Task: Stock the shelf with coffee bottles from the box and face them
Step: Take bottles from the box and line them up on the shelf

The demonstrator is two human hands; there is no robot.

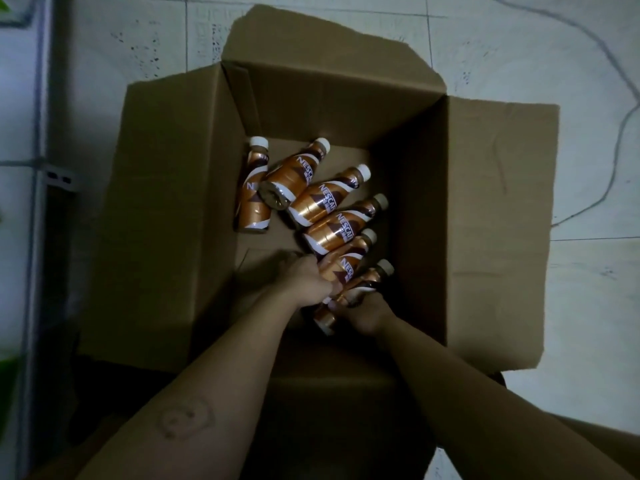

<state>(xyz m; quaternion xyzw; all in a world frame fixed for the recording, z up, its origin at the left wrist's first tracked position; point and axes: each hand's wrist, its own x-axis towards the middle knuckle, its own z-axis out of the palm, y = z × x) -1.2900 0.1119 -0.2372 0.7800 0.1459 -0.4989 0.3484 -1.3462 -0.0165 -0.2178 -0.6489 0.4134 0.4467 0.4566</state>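
An open cardboard box (180, 209) stands on the floor below me. Several copper-and-brown coffee bottles with white caps lie on its bottom, fanned in a row. One bottle (254, 188) lies apart at the left, another (294, 174) rests across it. Both my hands reach into the box. My left hand (306, 277) is closed around the lower body of a coffee bottle (349, 261) near the end of the row. My right hand (367, 311) grips the nearest coffee bottle (374, 278), whose base sticks out under my fingers.
The box flaps are folded outward on all sides, the right flap (498, 237) lying flat. Pale floor tiles (519, 64) surround the box, with a thin cable (620, 126) curving across them at the right. A metal shelf upright (38, 168) runs along the left edge.
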